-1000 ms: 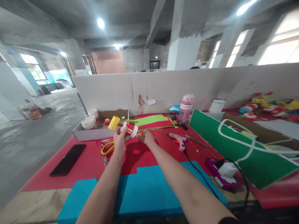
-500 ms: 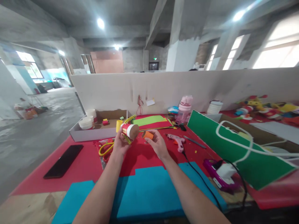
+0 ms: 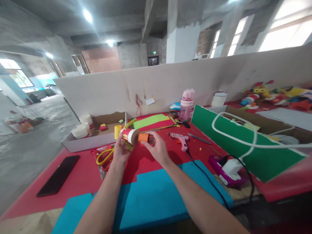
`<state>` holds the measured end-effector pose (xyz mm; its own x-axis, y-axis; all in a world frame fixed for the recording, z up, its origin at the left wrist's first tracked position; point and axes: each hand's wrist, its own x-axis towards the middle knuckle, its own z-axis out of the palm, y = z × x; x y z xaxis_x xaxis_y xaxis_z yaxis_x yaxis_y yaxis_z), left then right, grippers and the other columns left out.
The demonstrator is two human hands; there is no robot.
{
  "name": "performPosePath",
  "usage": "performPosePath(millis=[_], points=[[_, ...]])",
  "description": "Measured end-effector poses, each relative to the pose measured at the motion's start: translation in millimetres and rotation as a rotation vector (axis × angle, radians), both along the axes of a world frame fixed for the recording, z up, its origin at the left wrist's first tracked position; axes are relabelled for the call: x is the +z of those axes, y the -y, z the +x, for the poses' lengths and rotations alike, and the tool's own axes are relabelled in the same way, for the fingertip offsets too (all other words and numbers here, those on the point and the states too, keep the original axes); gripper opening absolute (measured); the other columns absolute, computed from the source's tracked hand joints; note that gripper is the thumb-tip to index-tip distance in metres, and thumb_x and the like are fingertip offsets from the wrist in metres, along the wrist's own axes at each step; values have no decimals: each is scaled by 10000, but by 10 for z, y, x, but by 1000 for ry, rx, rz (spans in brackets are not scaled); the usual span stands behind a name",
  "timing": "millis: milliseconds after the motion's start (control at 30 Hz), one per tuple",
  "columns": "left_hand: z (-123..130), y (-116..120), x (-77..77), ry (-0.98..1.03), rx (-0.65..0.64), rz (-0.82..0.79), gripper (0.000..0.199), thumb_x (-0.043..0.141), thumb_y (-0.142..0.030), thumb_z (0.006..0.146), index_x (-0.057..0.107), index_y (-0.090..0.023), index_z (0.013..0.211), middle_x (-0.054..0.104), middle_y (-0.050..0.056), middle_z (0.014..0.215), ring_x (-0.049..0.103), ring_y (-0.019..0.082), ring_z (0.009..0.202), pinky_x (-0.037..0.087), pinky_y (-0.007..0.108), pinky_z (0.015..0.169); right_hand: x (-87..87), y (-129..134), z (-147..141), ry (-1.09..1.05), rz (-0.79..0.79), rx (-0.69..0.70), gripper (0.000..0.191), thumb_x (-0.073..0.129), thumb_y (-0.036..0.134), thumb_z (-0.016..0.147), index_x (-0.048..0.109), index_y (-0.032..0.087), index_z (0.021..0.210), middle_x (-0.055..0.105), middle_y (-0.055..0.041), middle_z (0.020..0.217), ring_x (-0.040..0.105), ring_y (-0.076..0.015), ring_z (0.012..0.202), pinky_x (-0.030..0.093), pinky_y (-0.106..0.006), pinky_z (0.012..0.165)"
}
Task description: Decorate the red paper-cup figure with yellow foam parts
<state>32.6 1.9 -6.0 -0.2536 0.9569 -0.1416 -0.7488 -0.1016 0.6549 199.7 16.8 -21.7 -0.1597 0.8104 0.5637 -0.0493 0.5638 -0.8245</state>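
Observation:
My left hand [image 3: 122, 152] is closed around a red-and-white paper cup [image 3: 127, 135] lying on its side in the air, its brown round end facing right. A yellow paper tube [image 3: 118, 132] is at the cup's left end, and folded yellow-green paper strips [image 3: 131, 123] stick out above and below it. Between the fingertips of my right hand [image 3: 158, 149] is an orange paper tube [image 3: 143, 137]. It sits right by the brown end of the cup; whether the two touch I cannot tell.
A pink glue gun [image 3: 179, 139] lies on the red tabletop, its cord running past blue foam blocks [image 3: 151, 195] to a purple power strip [image 3: 225, 175]. Yellow-handled scissors [image 3: 104, 157], a black phone [image 3: 58, 175], a box with cups [image 3: 85, 143] and a green panel [image 3: 239, 146] surround the hands.
My right hand has brought the orange tube leftward, up to the brown end of the cup, and turned it. The whole view has shifted a little as the head moved.

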Motion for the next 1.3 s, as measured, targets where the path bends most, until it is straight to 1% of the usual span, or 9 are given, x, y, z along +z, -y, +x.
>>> performPosePath(millis=[200, 300, 400, 500, 600, 800, 933, 1133, 1300], points=[[21, -18, -32, -16, -25, 32, 363, 661, -369, 795, 633, -148, 1081, 721, 35, 777, 677, 158, 659, 557, 252, 609, -3, 28, -12, 100, 136, -121, 346, 685, 364, 791, 594, 228, 1096, 632, -84, 1097, 629, -221, 978, 535, -352, 864], [37, -17, -27, -16, -36, 61, 335, 659, -359, 800, 638, -146, 1058, 720, 25, 763, 672, 145, 625, 543, 225, 553, -13, 34, -7, 155, 194, -174, 337, 679, 343, 805, 598, 231, 1112, 627, -89, 1082, 610, -237, 1019, 518, -375, 902], [63, -8, -26, -13, -34, 47, 327, 649, -347, 810, 636, -134, 1058, 723, 38, 770, 679, 157, 628, 552, 234, 547, -11, 40, 5, 179, 248, -208, 328, 645, 311, 838, 588, 241, 1153, 624, -88, 1095, 599, -232, 1038, 511, -377, 915], [88, -4, -42, 1, -61, 29, 354, 628, -354, 827, 626, -124, 1095, 730, 68, 818, 690, 180, 662, 571, 265, 568, 9, 45, 22, 167, 312, -215, 301, 610, 286, 867, 590, 260, 1166, 624, -76, 1103, 596, -212, 1040, 510, -353, 918], [93, -14, -75, 22, -71, 28, 361, 618, -356, 836, 624, -117, 1106, 732, 86, 854, 694, 188, 690, 579, 276, 593, 19, 45, 24, 158, 339, -225, 262, 622, 285, 859, 619, 260, 1119, 640, -67, 1064, 605, -205, 1010, 508, -340, 914], [59, -48, -133, -17, -29, 56, 342, 636, -338, 823, 633, -134, 1098, 728, 75, 884, 693, 181, 706, 565, 250, 569, -64, 29, -38, 95, 209, -169, 287, 660, 316, 826, 621, 246, 1102, 658, -64, 1082, 631, -208, 985, 533, -321, 856], [68, -48, -131, -3, -23, 73, 345, 645, -320, 815, 628, -144, 1112, 726, 70, 915, 696, 190, 753, 569, 258, 596, -100, 21, -57, 62, 175, -182, 300, 677, 315, 811, 620, 236, 1094, 668, -66, 1073, 635, -214, 987, 534, -330, 858], [86, -13, -101, 16, -72, 83, 312, 597, -318, 844, 625, -156, 1109, 729, 69, 881, 689, 191, 719, 559, 269, 573, -37, 37, -1, 120, 319, -199, 235, 612, 279, 864, 617, 253, 1097, 644, -71, 1077, 612, -208, 1024, 522, -344, 902], [86, 8, -81, 49, -110, 74, 284, 570, -315, 866, 634, -145, 1085, 727, 51, 780, 682, 177, 667, 581, 310, 673, -23, 38, 25, 154, 420, -204, 252, 574, 240, 887, 595, 258, 1138, 615, -80, 1154, 577, -203, 1117, 469, -364, 1004]])
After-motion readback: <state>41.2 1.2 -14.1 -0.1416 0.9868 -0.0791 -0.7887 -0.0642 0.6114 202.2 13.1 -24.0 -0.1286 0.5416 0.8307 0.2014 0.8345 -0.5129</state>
